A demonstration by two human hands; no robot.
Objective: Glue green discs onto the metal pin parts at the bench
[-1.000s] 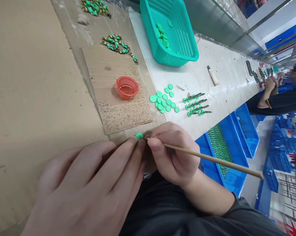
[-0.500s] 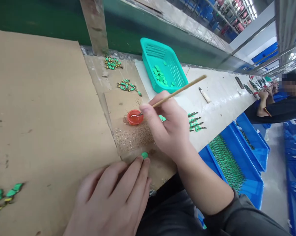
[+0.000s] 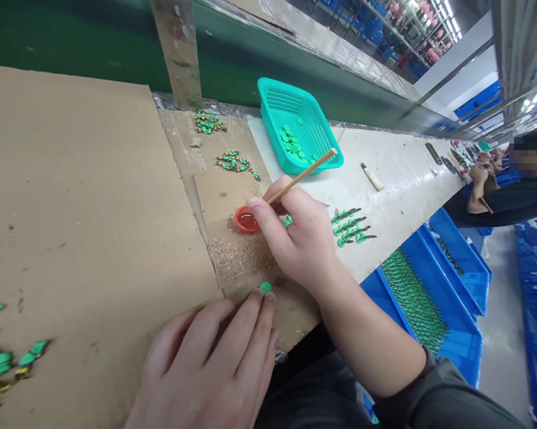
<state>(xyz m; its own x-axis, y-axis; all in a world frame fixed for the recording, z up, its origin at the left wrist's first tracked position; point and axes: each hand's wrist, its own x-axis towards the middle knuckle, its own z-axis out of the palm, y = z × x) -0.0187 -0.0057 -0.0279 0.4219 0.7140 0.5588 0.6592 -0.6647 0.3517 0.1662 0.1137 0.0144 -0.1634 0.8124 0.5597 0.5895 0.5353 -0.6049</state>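
Note:
A thin wooden-handled brush point(image 3: 305, 174) slants up from my right hand point(image 3: 297, 238), which is closed around it. Its lower end is at the small red cup point(image 3: 246, 219) of liquid; my fingers partly hide the tip. My left hand point(image 3: 215, 363) rests on the cardboard, fingers together, with the fingertips on a small round green disc point(image 3: 265, 288). Drops of dried specks cover the cardboard point(image 3: 237, 256) between the cup and that disc. Behind the cup lie small green, yellow and dark pieces point(image 3: 233, 161), with another pile point(image 3: 209, 123) farther back.
A teal basket point(image 3: 304, 107) holds green discs. Rows of green discs with dark twisted stems point(image 3: 351, 226) lie right of my hand, near a knife-like tool point(image 3: 372, 177). Blue trays point(image 3: 462, 351) stand beside the table. A co-worker point(image 3: 509, 196) sits farther along.
My right hand has shifted slightly left and the brush handle has tilted steeper, its upper end moving left. My left hand keeps its place on the green disc. The view has moved slightly.

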